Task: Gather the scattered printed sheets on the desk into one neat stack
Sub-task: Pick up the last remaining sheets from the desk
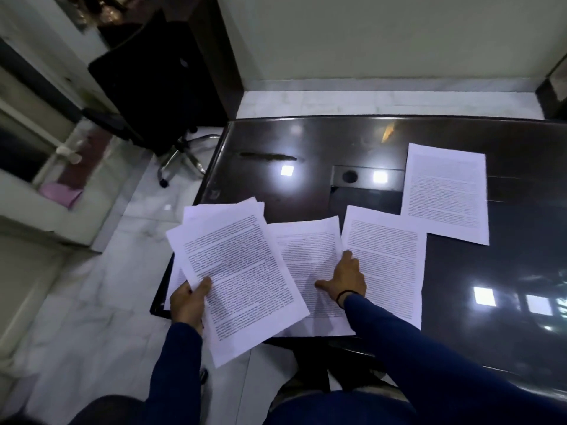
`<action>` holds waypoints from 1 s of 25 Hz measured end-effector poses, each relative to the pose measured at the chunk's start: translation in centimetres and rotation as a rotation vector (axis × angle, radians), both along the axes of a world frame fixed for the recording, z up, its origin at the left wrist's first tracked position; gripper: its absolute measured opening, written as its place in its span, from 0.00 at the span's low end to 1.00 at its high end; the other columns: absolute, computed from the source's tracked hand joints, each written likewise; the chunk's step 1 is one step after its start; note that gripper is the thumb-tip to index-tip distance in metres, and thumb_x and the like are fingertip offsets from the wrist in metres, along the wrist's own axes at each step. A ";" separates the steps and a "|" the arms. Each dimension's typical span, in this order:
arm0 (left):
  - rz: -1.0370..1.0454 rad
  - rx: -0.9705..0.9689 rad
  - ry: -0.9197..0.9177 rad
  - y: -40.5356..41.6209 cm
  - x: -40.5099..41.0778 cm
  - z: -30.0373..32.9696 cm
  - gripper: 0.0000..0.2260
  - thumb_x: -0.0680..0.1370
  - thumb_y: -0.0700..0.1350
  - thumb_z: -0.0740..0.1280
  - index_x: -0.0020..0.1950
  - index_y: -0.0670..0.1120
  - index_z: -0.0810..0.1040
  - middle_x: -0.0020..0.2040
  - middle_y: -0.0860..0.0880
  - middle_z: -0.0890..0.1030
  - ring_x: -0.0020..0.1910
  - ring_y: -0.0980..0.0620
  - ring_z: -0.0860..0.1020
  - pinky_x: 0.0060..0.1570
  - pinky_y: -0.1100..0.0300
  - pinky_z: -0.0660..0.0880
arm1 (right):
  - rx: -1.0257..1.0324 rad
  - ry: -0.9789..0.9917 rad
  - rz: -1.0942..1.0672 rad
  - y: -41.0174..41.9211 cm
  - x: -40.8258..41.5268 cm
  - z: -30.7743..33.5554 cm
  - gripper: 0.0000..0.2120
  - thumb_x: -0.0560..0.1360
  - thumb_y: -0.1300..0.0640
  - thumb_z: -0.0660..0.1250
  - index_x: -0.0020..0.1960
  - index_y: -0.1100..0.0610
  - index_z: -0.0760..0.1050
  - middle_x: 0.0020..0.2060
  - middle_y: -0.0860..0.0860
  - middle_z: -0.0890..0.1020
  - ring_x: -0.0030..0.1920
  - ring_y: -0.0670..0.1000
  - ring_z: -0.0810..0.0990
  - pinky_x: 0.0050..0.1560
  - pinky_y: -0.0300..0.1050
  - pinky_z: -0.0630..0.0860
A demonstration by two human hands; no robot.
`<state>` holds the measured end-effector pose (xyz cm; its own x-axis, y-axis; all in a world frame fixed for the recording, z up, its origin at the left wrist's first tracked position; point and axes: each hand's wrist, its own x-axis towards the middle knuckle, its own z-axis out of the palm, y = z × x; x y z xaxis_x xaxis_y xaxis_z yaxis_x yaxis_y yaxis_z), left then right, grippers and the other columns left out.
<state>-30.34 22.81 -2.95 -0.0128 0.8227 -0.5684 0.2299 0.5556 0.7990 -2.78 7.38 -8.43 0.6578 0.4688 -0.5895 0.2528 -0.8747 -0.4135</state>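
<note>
A loose bundle of printed sheets [236, 271] is held in my left hand [187, 303], fanned and tilted, hanging over the desk's near left corner. My right hand [345, 279] lies flat, fingers spread, on a printed sheet [306, 250] lying on the dark glossy desk [306, 142]. Its fingertips reach the left edge of another sheet [389, 262] just to the right. A third single sheet [445, 191] lies farther back on the right, apart from the others.
A black office chair [159, 87] stands on the white marble floor left of the desk. A grey cable port plate [365, 177] is set into the desk's middle. A white wall rises behind the desk.
</note>
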 end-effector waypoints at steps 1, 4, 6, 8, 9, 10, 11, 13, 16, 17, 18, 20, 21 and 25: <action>-0.002 0.003 -0.007 -0.2 0.0 0.0 0.09 0.78 0.42 0.71 0.57 0.44 0.83 0.52 0.44 0.85 0.52 0.41 0.83 0.53 0.46 0.80 | 0.007 0.032 -0.020 0.1 0.4 0.0 0.48 0.65 0.46 0.80 0.74 0.58 0.57 0.67 0.59 0.72 0.63 0.62 0.75 0.58 0.52 0.76; -0.041 0.027 0.018 0.0 0.6 -0.1 0.06 0.78 0.41 0.71 0.55 0.45 0.83 0.52 0.45 0.85 0.51 0.42 0.82 0.52 0.48 0.79 | 0.087 0.080 -0.025 -0.3 2.6 0.0 0.27 0.69 0.49 0.77 0.63 0.60 0.75 0.60 0.58 0.81 0.59 0.60 0.79 0.56 0.49 0.77; -0.102 0.056 0.042 0.7 1.4 0.2 0.05 0.78 0.42 0.70 0.54 0.47 0.83 0.52 0.46 0.85 0.51 0.43 0.82 0.54 0.47 0.79 | 0.132 0.128 -0.050 -1.7 5.1 0.2 0.20 0.70 0.49 0.77 0.56 0.60 0.81 0.55 0.58 0.84 0.55 0.60 0.81 0.57 0.51 0.78; -0.163 0.102 0.080 1.7 2.3 0.5 0.05 0.78 0.44 0.70 0.53 0.50 0.83 0.52 0.48 0.85 0.51 0.43 0.82 0.56 0.44 0.79 | 0.180 0.213 -0.109 -3.8 8.0 1.1 0.15 0.71 0.51 0.77 0.52 0.58 0.82 0.51 0.57 0.85 0.50 0.58 0.83 0.55 0.53 0.79; -0.205 0.132 0.114 2.3 2.9 0.8 0.05 0.79 0.44 0.70 0.53 0.50 0.83 0.51 0.48 0.85 0.52 0.43 0.82 0.57 0.44 0.79 | 0.227 0.271 -0.137 -5.1 9.4 1.7 0.13 0.72 0.52 0.76 0.51 0.59 0.82 0.51 0.57 0.85 0.47 0.55 0.83 0.52 0.51 0.80; -0.252 0.166 0.156 2.8 3.6 1.0 0.05 0.79 0.44 0.69 0.54 0.49 0.83 0.51 0.48 0.84 0.52 0.43 0.82 0.57 0.45 0.78 | 0.270 0.323 -0.158 -6.5 10.6 2.4 0.12 0.73 0.54 0.76 0.53 0.60 0.82 0.50 0.56 0.85 0.44 0.52 0.83 0.49 0.46 0.79; -0.292 0.195 0.196 3.3 4.4 1.1 0.06 0.79 0.44 0.69 0.55 0.47 0.82 0.51 0.48 0.84 0.52 0.43 0.82 0.58 0.46 0.78 | 0.305 0.358 -0.165 -7.6 11.6 3.3 0.13 0.74 0.55 0.75 0.55 0.61 0.82 0.50 0.55 0.85 0.44 0.49 0.83 0.45 0.42 0.78; -0.368 0.232 0.240 3.8 6.4 1.5 0.08 0.79 0.44 0.68 0.57 0.45 0.82 0.52 0.47 0.83 0.51 0.44 0.81 0.57 0.51 0.76 | 0.342 0.416 -0.156 -9.2 12.7 4.5 0.13 0.75 0.56 0.74 0.56 0.60 0.81 0.51 0.54 0.86 0.44 0.47 0.84 0.41 0.34 0.78; -0.512 0.224 0.208 2.9 10.0 1.9 0.10 0.81 0.44 0.66 0.61 0.43 0.80 0.53 0.46 0.82 0.51 0.45 0.80 0.54 0.54 0.75 | 0.451 0.587 -0.230 -9.8 12.4 5.5 0.14 0.74 0.59 0.73 0.57 0.62 0.81 0.54 0.58 0.85 0.52 0.57 0.85 0.54 0.49 0.82; -0.542 0.194 0.160 2.3 11.2 1.9 0.10 0.81 0.44 0.65 0.61 0.44 0.80 0.54 0.46 0.83 0.51 0.45 0.81 0.55 0.53 0.76 | 0.491 0.643 -0.263 -9.7 12.0 5.6 0.17 0.72 0.59 0.74 0.59 0.64 0.80 0.54 0.59 0.85 0.54 0.60 0.84 0.59 0.54 0.80; -0.560 0.163 0.114 1.7 12.3 1.8 0.10 0.82 0.44 0.65 0.61 0.44 0.80 0.55 0.45 0.83 0.52 0.44 0.81 0.56 0.51 0.77 | 0.525 0.683 -0.283 -9.6 11.6 5.7 0.21 0.69 0.58 0.76 0.60 0.66 0.79 0.55 0.60 0.85 0.56 0.61 0.84 0.61 0.57 0.78; -0.570 0.102 0.037 0.5 14.0 1.6 0.09 0.82 0.43 0.65 0.59 0.45 0.81 0.54 0.45 0.84 0.52 0.43 0.83 0.58 0.46 0.79 | 0.559 0.697 -0.288 -9.5 11.1 6.0 0.30 0.62 0.53 0.79 0.60 0.66 0.79 0.55 0.59 0.85 0.56 0.61 0.84 0.62 0.57 0.78; -0.564 0.078 0.011 0.1 14.6 1.5 0.09 0.82 0.43 0.65 0.58 0.45 0.82 0.53 0.45 0.85 0.52 0.42 0.83 0.58 0.44 0.79 | 0.569 0.694 -0.283 -9.5 11.1 6.1 0.33 0.59 0.51 0.79 0.60 0.66 0.79 0.55 0.59 0.85 0.56 0.60 0.84 0.62 0.57 0.78; -0.538 0.028 -0.032 -0.9 15.4 1.5 0.09 0.82 0.44 0.64 0.59 0.46 0.81 0.53 0.46 0.85 0.52 0.43 0.84 0.57 0.43 0.79 | 0.589 0.710 -0.269 -10.4 11.3 6.3 0.24 0.66 0.56 0.77 0.59 0.63 0.79 0.54 0.56 0.85 0.54 0.57 0.85 0.58 0.52 0.80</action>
<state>-14.98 21.93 -1.48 0.4319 0.7231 -0.5391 0.4513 0.3442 0.8233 8.48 -3.03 -2.16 0.3671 0.7021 -0.6101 -0.4045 -0.4702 -0.7844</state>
